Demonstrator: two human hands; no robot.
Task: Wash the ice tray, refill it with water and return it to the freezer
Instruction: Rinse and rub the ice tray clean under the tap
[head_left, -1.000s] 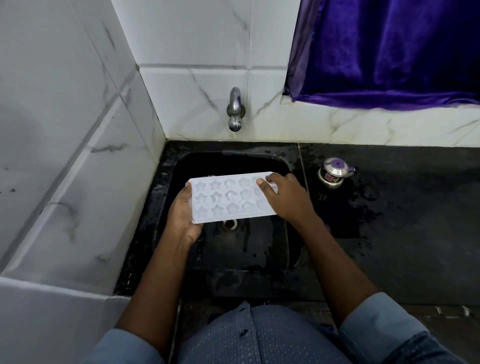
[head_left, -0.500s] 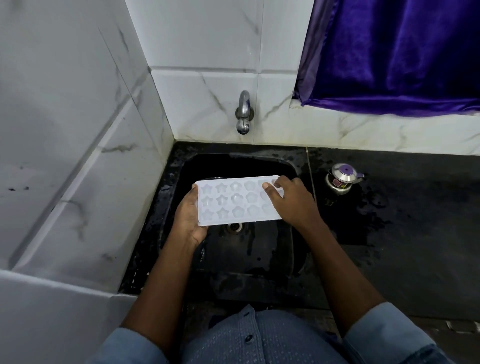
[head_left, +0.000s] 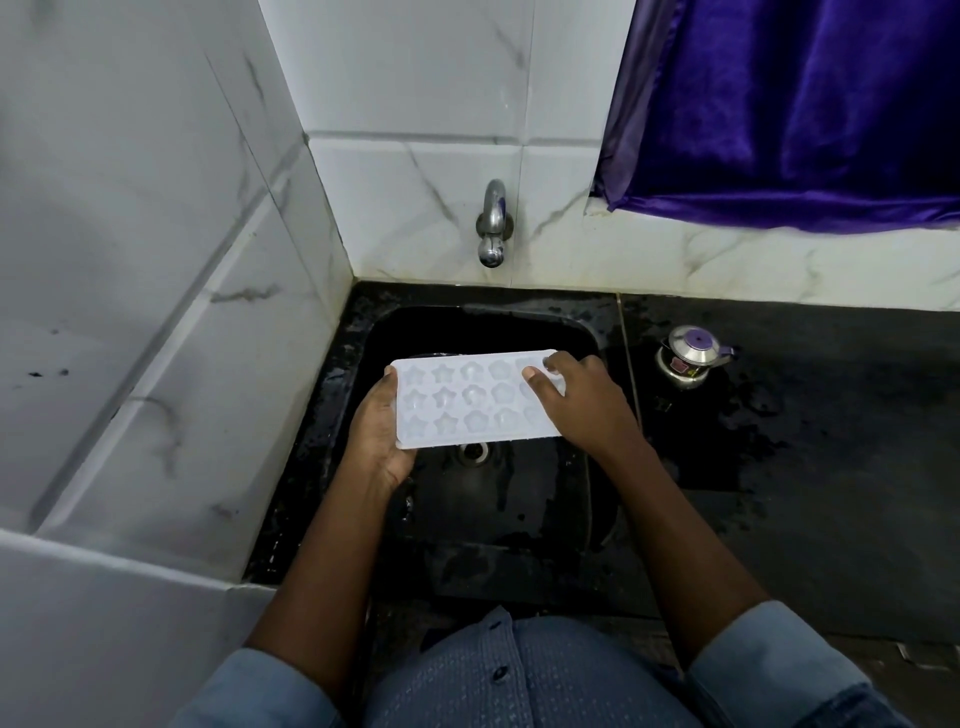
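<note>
Black sink (head_left: 519, 519), white star-moulded tray (head_left: 467, 402)

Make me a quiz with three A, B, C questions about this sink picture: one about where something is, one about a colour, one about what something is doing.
1. Where is the ice tray?
A. On the counter. B. Held over the sink. C. On the floor.
2. What colour is the curtain?
A. Purple. B. Green. C. Yellow.
3. What is the tap doing?
A. Pouring water. B. Giving no water. C. Spraying sideways.
Answers: B, the left hand and right hand hold it there; A, it hangs purple at upper right; B, no stream shows below it.
</note>
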